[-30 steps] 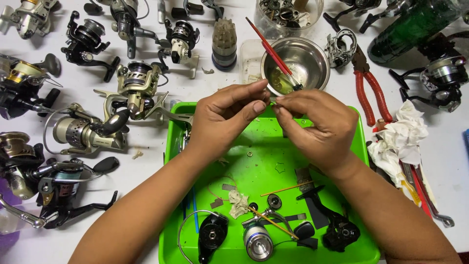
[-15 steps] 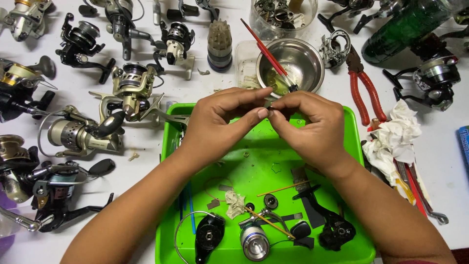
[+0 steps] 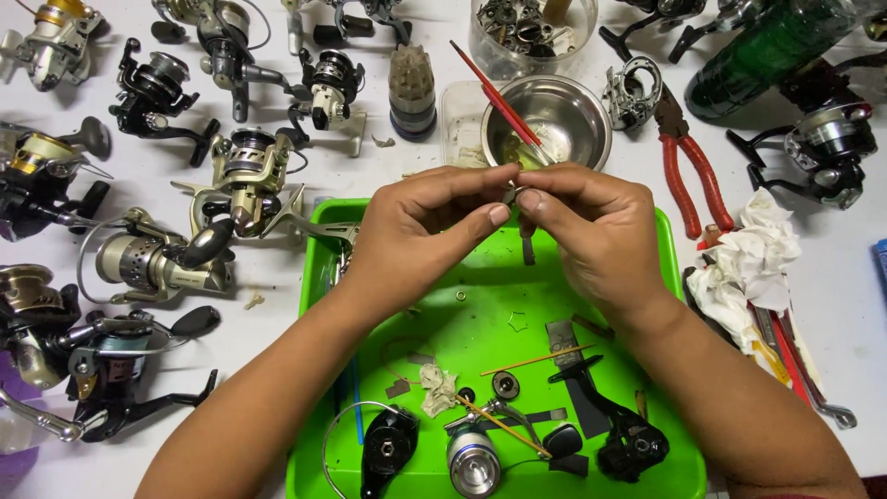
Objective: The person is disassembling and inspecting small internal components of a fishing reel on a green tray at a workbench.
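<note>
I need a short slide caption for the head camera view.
Both hands pinch a small metal part above a green tray among fishing reels.

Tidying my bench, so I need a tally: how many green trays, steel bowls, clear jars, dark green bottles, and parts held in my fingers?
Green tray: 1
Steel bowl: 1
Clear jar: 1
Dark green bottle: 1
Small metal part, pinched between left hand and right hand: 1
Total: 5

Bright, even overhead light, soft shadows, sharp focus, slight edge distortion.
</note>
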